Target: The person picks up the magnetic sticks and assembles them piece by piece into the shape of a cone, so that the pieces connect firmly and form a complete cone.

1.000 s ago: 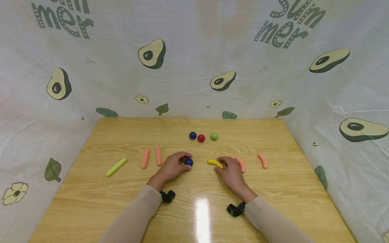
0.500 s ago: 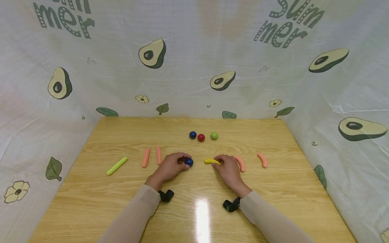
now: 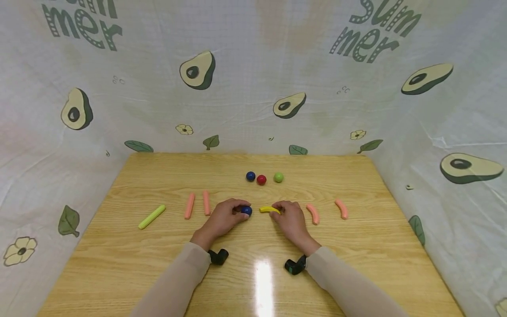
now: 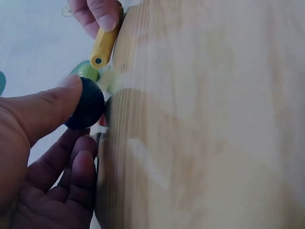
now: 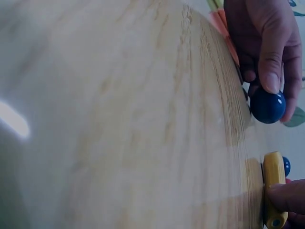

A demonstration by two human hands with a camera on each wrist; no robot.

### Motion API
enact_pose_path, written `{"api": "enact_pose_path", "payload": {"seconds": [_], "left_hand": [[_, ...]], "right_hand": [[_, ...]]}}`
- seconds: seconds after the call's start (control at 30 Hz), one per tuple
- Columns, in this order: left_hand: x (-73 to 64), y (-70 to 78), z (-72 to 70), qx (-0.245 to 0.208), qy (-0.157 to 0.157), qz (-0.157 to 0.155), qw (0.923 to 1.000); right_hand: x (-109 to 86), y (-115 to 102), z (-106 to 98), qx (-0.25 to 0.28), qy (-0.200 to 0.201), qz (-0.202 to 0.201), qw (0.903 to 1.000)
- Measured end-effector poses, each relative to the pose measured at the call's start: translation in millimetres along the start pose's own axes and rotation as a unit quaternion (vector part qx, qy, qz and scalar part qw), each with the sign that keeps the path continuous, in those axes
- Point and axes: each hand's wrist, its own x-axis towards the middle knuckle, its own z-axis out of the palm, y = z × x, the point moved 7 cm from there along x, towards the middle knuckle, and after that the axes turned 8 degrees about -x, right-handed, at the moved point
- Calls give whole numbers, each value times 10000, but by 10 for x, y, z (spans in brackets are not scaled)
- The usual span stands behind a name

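Observation:
My left hand [image 3: 222, 219] pinches a dark blue ball [image 3: 247, 210] between thumb and fingers, low over the wooden table [image 3: 253, 242]. To its right, my right hand [image 3: 292, 223] pinches a short, curved yellow stick [image 3: 265, 209] near its right end. The stick's free end points left at the ball, with a small gap between them. In the left wrist view the yellow stick [image 4: 101, 50] shows a small dark hole in its end. The right wrist view has the blue ball [image 5: 268, 106] beyond the stick, its far side covered by the left fingers.
Behind the hands sit another blue ball [image 3: 251, 176], a red ball [image 3: 261, 179] and a green ball [image 3: 279, 177]. Pink straight sticks [image 3: 189, 206] and a yellow-green stick [image 3: 152, 216] lie left; curved pink sticks [image 3: 313, 214] lie right. A printed cloth [image 3: 245, 110] walls the table.
My right hand has slid left with the yellow stick, bringing it closer to the blue ball and turning it nearly level across the view. The left hand has stayed almost in place.

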Motion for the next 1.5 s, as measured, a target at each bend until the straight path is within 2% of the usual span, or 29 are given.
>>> {"api": "enact_pose_path", "payload": {"seconds": [0.17,0.43,0.67,1.17,1.33,1.5], "left_hand": [[5,-4,-30,195,138,-115,9996],[-3,24,-26,252,38,-160,9995],[-8,68,-6,341,-140,-99,9993],[10,68,1,273,-274,-2,9993],[22,63,19,153,-261,30,9995],[29,43,33,223,-191,38,9996]], "right_hand": [[-1,-27,-5,-17,-20,9,10000],[17,-59,20,-69,5,-72,10000],[44,-114,79,-132,-90,-105,9998],[51,-161,96,-31,-116,-129,9998],[55,-153,120,33,-203,-147,9997],[47,-131,138,67,-328,-76,9994]]}}
